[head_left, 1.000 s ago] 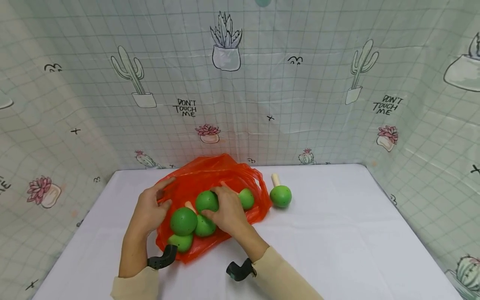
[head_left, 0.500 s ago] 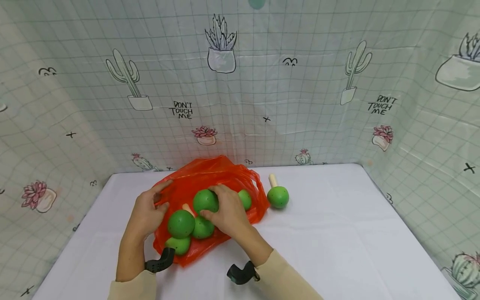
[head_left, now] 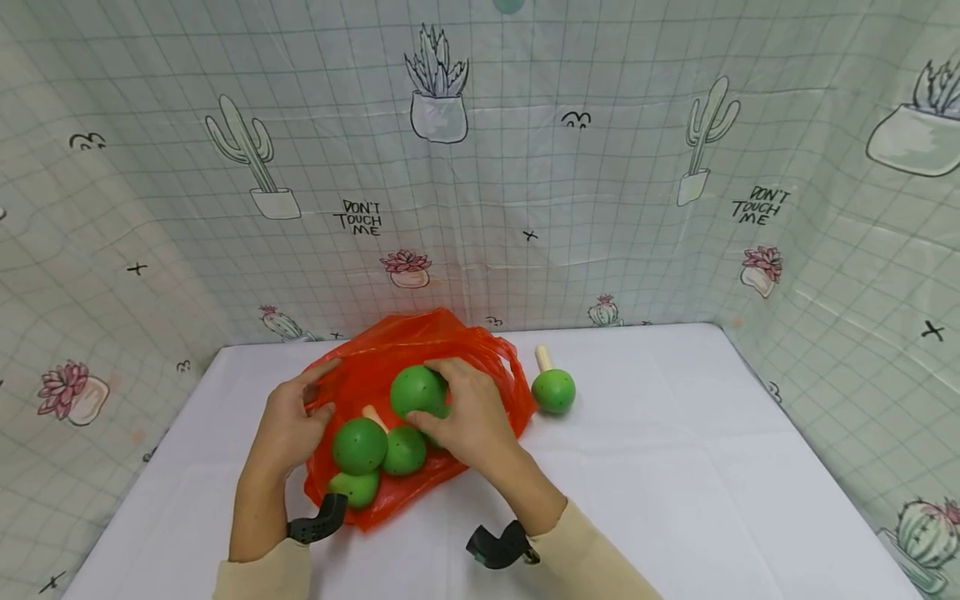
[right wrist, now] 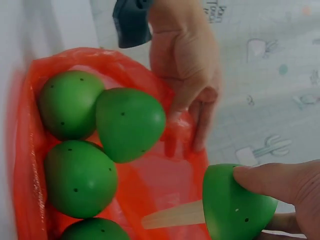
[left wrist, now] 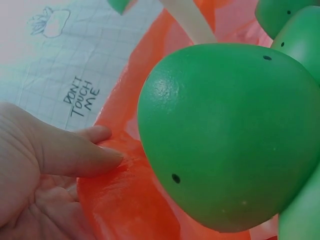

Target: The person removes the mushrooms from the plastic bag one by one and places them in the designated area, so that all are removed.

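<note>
A red plastic bag [head_left: 360, 354] lies open on the table, with several green round-headed toys with black dots and pale stems inside. My left hand [head_left: 288, 425] holds the bag's left rim, the thumb [left wrist: 80, 155] on the inside and fingers behind the plastic. Thumb and fingers of my right hand [head_left: 472, 412] grip one green toy [head_left: 415, 392] by its head, over the bag's opening. Its pale stem [right wrist: 175, 215] points into the bag in the right wrist view. Close beside the left hand sits another green toy [head_left: 360, 446].
Outside the bag, to its right, one more green toy [head_left: 553, 391] lies on the white table [head_left: 675, 450], its stem pointing back. A patterned cloth [head_left: 495, 167] hangs behind the table and along both sides.
My right hand has raised the gripped toy slightly and now covers most of the toy at the bag's right. The left hand keeps its place on the rim; the head view has shifted a little.
</note>
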Action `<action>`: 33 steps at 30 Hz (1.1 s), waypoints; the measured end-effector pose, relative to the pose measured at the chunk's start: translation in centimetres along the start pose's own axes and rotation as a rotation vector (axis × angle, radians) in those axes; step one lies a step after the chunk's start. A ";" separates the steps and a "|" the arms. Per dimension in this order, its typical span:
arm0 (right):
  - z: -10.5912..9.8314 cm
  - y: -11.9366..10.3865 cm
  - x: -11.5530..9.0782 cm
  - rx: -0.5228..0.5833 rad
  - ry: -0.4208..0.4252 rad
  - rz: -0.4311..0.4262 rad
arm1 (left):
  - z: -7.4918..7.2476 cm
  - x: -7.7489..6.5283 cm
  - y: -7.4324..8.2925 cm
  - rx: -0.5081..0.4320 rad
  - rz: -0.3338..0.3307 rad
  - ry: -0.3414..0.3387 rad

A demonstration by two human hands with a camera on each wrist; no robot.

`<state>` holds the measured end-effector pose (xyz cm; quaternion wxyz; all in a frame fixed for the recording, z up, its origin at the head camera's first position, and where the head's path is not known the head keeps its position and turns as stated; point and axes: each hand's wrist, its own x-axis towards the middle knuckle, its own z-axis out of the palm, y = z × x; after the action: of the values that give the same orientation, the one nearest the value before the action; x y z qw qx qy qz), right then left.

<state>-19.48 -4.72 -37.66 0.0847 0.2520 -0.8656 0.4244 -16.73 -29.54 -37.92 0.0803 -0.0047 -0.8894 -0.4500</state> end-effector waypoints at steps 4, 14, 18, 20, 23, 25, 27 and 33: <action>-0.9 -0.1 -0.3 0.024 0.020 -0.010 | 0.0 0.0 -0.1 -0.009 -0.004 0.001; -3.8 0.2 -0.9 0.058 0.176 -0.104 | -0.1 0.1 0.0 -0.025 -0.027 -0.007; -4.9 0.6 -1.1 0.060 0.219 -0.133 | -0.1 0.0 0.2 -0.024 -0.038 -0.010; -5.4 0.9 -1.1 0.067 0.237 -0.142 | -0.1 0.1 0.2 -0.023 -0.042 -0.013; -6.1 1.4 -1.1 0.093 0.260 -0.154 | -0.1 0.1 0.2 -0.032 -0.048 -0.018; -6.6 1.7 -1.1 0.107 0.271 -0.156 | -0.1 0.1 0.2 -0.037 -0.052 -0.019; -7.1 1.9 -1.1 0.122 0.275 -0.154 | -0.1 0.1 0.2 -0.043 -0.056 -0.020; -8.6 2.2 -1.4 0.143 0.276 -0.119 | 0.0 0.1 0.2 -0.043 -0.052 -0.020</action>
<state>-19.95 3.64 -34.31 0.2094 0.2476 -0.7970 0.5095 -16.86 -29.45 -37.75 0.0595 0.0122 -0.8801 -0.4708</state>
